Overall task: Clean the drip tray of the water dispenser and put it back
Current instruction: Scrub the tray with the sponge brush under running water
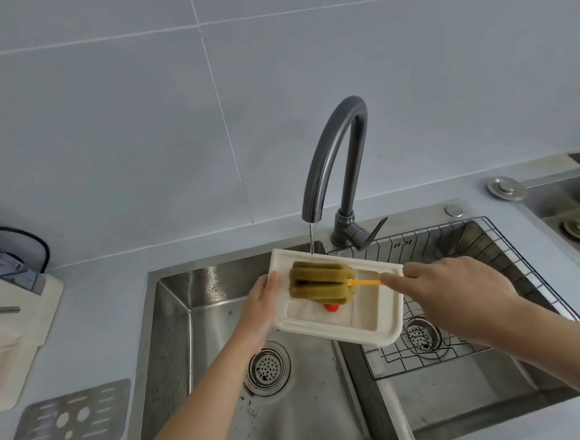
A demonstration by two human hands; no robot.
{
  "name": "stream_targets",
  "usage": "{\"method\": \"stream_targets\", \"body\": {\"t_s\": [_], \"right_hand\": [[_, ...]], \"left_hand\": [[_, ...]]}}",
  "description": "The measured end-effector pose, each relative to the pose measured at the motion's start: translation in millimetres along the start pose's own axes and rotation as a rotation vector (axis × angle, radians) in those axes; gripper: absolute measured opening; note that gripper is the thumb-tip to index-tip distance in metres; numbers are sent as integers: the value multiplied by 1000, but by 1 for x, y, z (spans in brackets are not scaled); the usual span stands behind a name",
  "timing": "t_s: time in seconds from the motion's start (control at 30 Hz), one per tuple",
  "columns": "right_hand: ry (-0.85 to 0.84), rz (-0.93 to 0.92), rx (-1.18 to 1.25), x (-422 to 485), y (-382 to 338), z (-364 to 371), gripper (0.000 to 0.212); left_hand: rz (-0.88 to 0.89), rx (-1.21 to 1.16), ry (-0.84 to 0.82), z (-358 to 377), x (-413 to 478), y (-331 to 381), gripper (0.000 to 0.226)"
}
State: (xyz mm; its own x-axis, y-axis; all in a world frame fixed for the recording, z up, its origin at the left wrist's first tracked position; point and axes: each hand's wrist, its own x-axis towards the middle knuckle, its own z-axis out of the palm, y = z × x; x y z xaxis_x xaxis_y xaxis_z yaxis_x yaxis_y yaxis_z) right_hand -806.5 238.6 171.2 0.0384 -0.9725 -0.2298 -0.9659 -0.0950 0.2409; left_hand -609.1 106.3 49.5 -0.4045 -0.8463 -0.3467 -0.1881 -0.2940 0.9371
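The cream plastic drip tray (pixel 374 317) is held over the double sink, tilted, under a thin stream of water from the dark grey tap (pixel 339 154). My left hand (pixel 260 307) grips the tray's left edge. My right hand (pixel 458 290) holds the orange handle of a sponge brush (pixel 320 283), whose olive-green sponge head lies inside the tray. A small red float (pixel 331 307) shows in the tray below the sponge. The tray's metal grille cover (pixel 69 424) lies flat on the counter at the lower left.
The left basin (pixel 218 293) has a round drain strainer (pixel 267 367). The right basin holds a black wire rack (pixel 490 257). A cream appliance (pixel 11 328) stands on the counter at the left. A metal cap (pixel 506 188) sits on the counter at the back right.
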Motion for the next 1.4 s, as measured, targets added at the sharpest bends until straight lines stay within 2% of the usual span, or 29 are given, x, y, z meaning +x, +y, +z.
{"method": "stream_targets", "body": {"t_s": [0.2, 0.43, 0.63, 0.77, 0.87, 0.93, 0.97, 1.07, 1.13, 1.2, 1.23, 1.4], "right_hand": [[16, 29, 21, 2, -2, -3, 57], [-1, 78, 29, 3, -2, 3, 55], [-84, 35, 41, -1, -21, 8, 53], [-92, 40, 47, -5, -22, 9, 51], [-28, 38, 69, -15, -12, 3, 54], [97, 23, 71, -23, -1, 4, 59], [89, 61, 59, -28, 5, 6, 60], [211, 117, 190, -42, 23, 23, 56], [216, 176, 361, -50, 28, 34, 48], [142, 299, 558, -53, 32, 49, 34], [82, 372, 675, -53, 33, 60, 28], [-82, 713, 1026, -33, 13, 130, 23]], "left_hand": [[1, 32, 92, -23, 3, -1, 23], [84, -3, 247, -44, 6, 9, 24], [100, 40, 324, -54, 9, 13, 37], [86, 56, 311, -55, 10, 10, 39], [58, 57, 333, -58, 13, 5, 32], [41, 35, 347, -62, 16, 2, 29], [37, 31, 344, -64, 17, 1, 28], [17, -12, 349, -66, 14, 0, 30], [-18, -35, 359, -66, 13, -3, 48], [-68, -67, 354, -65, 12, -6, 67], [-80, -95, 347, -64, 12, -7, 67], [-110, -157, 310, -55, 6, 0, 52]]}}
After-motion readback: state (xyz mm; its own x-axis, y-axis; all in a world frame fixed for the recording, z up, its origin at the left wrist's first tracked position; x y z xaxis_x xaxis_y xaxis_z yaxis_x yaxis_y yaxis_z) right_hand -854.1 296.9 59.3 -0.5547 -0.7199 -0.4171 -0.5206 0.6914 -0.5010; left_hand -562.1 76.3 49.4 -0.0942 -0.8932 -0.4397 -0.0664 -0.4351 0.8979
